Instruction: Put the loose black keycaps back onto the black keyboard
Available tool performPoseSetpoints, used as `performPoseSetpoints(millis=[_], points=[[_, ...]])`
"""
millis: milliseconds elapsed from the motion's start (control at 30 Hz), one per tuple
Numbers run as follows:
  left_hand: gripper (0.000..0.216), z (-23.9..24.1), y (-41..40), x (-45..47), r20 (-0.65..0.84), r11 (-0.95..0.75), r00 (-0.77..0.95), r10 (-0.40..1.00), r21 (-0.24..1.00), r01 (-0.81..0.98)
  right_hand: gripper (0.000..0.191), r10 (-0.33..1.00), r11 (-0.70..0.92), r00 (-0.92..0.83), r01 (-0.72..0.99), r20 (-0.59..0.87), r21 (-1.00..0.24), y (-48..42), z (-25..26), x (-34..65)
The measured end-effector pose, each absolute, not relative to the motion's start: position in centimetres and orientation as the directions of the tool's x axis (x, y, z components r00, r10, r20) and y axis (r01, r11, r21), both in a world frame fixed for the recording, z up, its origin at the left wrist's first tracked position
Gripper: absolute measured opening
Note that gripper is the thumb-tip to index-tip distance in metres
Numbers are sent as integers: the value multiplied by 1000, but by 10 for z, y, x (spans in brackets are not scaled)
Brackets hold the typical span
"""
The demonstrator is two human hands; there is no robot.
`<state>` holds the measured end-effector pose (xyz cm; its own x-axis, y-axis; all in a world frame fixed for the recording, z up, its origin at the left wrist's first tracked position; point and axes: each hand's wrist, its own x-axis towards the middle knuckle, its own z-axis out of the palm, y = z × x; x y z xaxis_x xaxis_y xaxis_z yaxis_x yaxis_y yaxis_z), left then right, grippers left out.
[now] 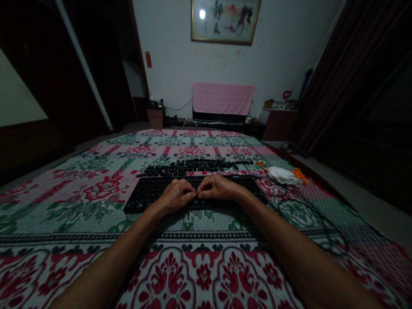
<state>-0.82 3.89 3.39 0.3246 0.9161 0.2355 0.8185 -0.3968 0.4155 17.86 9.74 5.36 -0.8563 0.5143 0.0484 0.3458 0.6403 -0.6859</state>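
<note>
Over the black keyboard, the left hand and right hand have fingers pinched nearly together, contents indeterminable; loose keycaps lie just beyond.

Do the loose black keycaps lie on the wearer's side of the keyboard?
No, the keycaps are spread on the patterned cover along the far side of the keyboard.

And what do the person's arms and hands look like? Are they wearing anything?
The left hand and right hand are bare, without gloves. The left forearm and right forearm show no sleeves, and no watch or bracelet is visible. It's too dim to tell about rings.
</note>
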Motion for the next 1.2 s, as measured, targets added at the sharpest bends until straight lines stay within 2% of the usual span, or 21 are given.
performPoseSetpoints(millis=[300, 700, 900, 1200], points=[[22, 29, 40, -10, 238, -380, 301, 923, 458, 804, 27, 528, 713, -849, 417, 39, -564, 96, 55, 178], [21, 31, 39, -9, 243, -365, 281, 928, 460, 809, 26, 594, 653, -804, 476, 10, -589, 99, 44, 173], [20, 30, 39, -9, 244, -362, 276, 930, 471, 804, 25, 551, 704, -834, 452, 20, -547, 95, 49, 173], [20, 29, 39, -9, 252, -351, 259, 933, 467, 812, 21, 561, 738, -826, 463, 64, -491, 90, 52, 171]])
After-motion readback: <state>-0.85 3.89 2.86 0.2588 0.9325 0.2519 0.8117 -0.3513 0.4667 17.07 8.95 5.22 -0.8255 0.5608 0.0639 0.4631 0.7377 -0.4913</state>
